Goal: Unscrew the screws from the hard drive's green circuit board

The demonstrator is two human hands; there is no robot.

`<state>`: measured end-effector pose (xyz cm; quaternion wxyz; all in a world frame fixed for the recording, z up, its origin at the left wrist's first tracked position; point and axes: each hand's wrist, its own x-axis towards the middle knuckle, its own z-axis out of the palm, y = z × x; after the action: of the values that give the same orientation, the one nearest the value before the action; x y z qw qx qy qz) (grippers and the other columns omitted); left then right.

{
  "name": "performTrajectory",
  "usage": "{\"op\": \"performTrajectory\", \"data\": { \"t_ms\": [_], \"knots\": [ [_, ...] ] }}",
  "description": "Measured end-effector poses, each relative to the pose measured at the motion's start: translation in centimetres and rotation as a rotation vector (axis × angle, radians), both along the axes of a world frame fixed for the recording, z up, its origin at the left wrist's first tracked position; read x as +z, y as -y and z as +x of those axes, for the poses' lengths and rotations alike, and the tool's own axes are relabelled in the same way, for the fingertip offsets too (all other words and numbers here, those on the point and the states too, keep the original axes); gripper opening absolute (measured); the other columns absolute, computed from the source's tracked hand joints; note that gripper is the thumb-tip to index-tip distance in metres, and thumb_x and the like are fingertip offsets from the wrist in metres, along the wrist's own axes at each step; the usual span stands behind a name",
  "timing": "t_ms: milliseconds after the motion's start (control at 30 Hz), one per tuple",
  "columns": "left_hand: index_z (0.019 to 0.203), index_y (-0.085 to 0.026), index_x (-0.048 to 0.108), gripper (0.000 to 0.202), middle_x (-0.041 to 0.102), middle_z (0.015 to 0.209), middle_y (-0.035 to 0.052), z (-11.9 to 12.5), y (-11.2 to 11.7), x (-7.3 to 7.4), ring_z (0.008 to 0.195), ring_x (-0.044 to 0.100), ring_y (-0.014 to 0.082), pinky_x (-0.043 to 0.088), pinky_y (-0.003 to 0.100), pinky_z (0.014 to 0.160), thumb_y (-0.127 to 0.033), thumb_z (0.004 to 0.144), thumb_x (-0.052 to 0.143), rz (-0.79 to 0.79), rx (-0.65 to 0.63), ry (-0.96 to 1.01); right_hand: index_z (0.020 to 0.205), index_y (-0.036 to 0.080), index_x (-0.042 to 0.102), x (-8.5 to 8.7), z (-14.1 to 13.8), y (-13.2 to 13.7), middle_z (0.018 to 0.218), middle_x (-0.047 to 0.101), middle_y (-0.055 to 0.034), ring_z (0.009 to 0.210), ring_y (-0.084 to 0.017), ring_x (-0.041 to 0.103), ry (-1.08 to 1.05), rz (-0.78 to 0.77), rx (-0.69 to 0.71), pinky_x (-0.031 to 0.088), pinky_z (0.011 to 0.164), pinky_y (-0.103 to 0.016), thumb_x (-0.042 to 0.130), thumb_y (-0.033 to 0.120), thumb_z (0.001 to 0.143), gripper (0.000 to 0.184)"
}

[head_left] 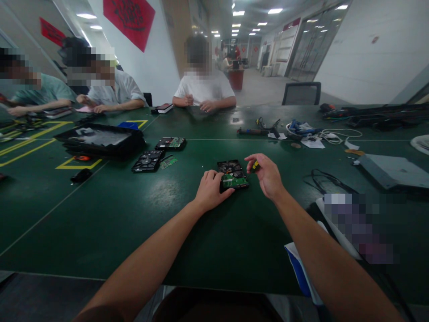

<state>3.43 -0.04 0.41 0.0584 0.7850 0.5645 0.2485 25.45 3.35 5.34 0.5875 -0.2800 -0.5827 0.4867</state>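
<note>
A hard drive lies on the green table, its black underside and green circuit board facing up. My left hand grips the drive's left side, with the thumb along the near edge. Just right of the drive, my right hand is raised with curled fingers around a small yellow-and-black screwdriver. Most of that tool is hidden in the hand, and its tip cannot be made out. Farther left lie two more hard drives, one black and one with a board on it. Near them is a loose green circuit board.
A black tray stands at left. On the right are a grey metal box, cables, and a blue-and-white packet under my forearm. A blue cable bundle lies farther back. Several people sit across the table.
</note>
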Motion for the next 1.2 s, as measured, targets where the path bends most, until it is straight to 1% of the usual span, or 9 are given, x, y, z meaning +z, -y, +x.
{"op": "performTrajectory", "data": {
  "t_ms": [100,200,267,367,433,600,800,900,1200],
  "knots": [
    [0.134,-0.020,0.057,0.065,0.055,0.122,0.0133,0.02,0.04,0.04,0.121,0.048,0.0342,0.047,0.050,0.105,-0.061,0.085,0.069,0.013,-0.003,-0.003,0.088,0.023,0.073,-0.04,-0.20,0.03,0.080,0.061,-0.0025,0.075,-0.017,0.058,-0.052,-0.006,0.031,0.047,0.071,-0.033,0.054,0.045,0.098,0.031],
    [0.134,-0.020,0.058,0.065,0.055,0.121,0.0133,0.05,0.08,0.06,0.121,0.048,0.0343,0.046,0.050,0.106,-0.060,0.085,0.070,0.020,0.001,-0.003,0.081,0.023,0.069,0.26,-0.39,0.19,0.073,0.057,-0.0011,0.070,-0.017,0.055,-0.152,0.001,0.009,0.045,0.068,-0.033,0.055,0.045,0.097,0.030],
    [0.134,-0.020,0.058,0.065,0.055,0.122,0.0136,0.06,0.09,0.07,0.121,0.048,0.0346,0.047,0.050,0.105,-0.061,0.085,0.070,0.019,0.002,-0.005,0.079,0.024,0.066,0.62,-0.53,0.39,0.072,0.055,-0.0008,0.070,-0.017,0.054,-0.192,0.016,0.001,0.044,0.067,-0.033,0.056,0.045,0.097,0.030],
    [0.135,-0.020,0.057,0.065,0.055,0.122,0.0137,0.06,0.11,0.12,0.122,0.048,0.0345,0.047,0.050,0.105,-0.060,0.085,0.069,0.017,-0.003,-0.010,0.078,0.024,0.065,0.94,-0.72,0.65,0.072,0.054,-0.0008,0.069,-0.017,0.053,-0.189,0.022,0.029,0.044,0.067,-0.033,0.056,0.046,0.096,0.030],
    [0.135,-0.020,0.057,0.065,0.055,0.122,0.0134,0.07,0.12,0.14,0.122,0.048,0.0344,0.047,0.050,0.105,-0.060,0.085,0.069,0.020,-0.001,-0.011,0.077,0.024,0.064,0.86,-0.77,0.65,0.071,0.053,-0.0007,0.069,-0.017,0.053,-0.184,0.011,0.033,0.044,0.066,-0.033,0.057,0.047,0.096,0.030],
    [0.135,-0.021,0.057,0.065,0.056,0.122,0.0129,0.08,0.10,0.04,0.121,0.048,0.0340,0.047,0.050,0.105,-0.061,0.085,0.070,0.019,0.007,-0.015,0.077,0.024,0.062,0.43,-0.62,0.31,0.069,0.052,-0.0001,0.067,-0.017,0.052,-0.231,-0.012,-0.005,0.045,0.065,-0.033,0.056,0.050,0.096,0.032],
    [0.135,-0.021,0.057,0.064,0.055,0.122,0.0130,0.11,0.18,0.15,0.120,0.048,0.0338,0.047,0.050,0.104,-0.060,0.086,0.069,0.022,0.005,-0.013,0.077,0.026,0.060,0.40,-0.63,0.29,0.070,0.051,0.0002,0.067,-0.017,0.052,-0.189,-0.051,-0.054,0.047,0.068,-0.035,0.055,0.056,0.094,0.035],
    [0.135,-0.022,0.057,0.064,0.056,0.122,0.0126,0.12,0.18,0.23,0.120,0.049,0.0339,0.047,0.050,0.104,-0.060,0.085,0.070,0.015,0.009,-0.019,0.078,0.026,0.059,0.29,-0.61,0.26,0.070,0.051,0.0002,0.068,-0.018,0.053,-0.188,-0.055,-0.056,0.048,0.070,-0.035,0.056,0.057,0.093,0.035],
    [0.135,-0.020,0.057,0.065,0.056,0.122,0.0134,0.11,0.16,0.20,0.121,0.048,0.0344,0.047,0.050,0.105,-0.061,0.085,0.069,0.010,0.013,-0.015,0.077,0.025,0.061,0.38,-0.62,0.22,0.070,0.052,-0.0002,0.068,-0.017,0.052,-0.261,-0.070,-0.022,0.046,0.067,-0.034,0.056,0.051,0.094,0.031]
  ]
}}
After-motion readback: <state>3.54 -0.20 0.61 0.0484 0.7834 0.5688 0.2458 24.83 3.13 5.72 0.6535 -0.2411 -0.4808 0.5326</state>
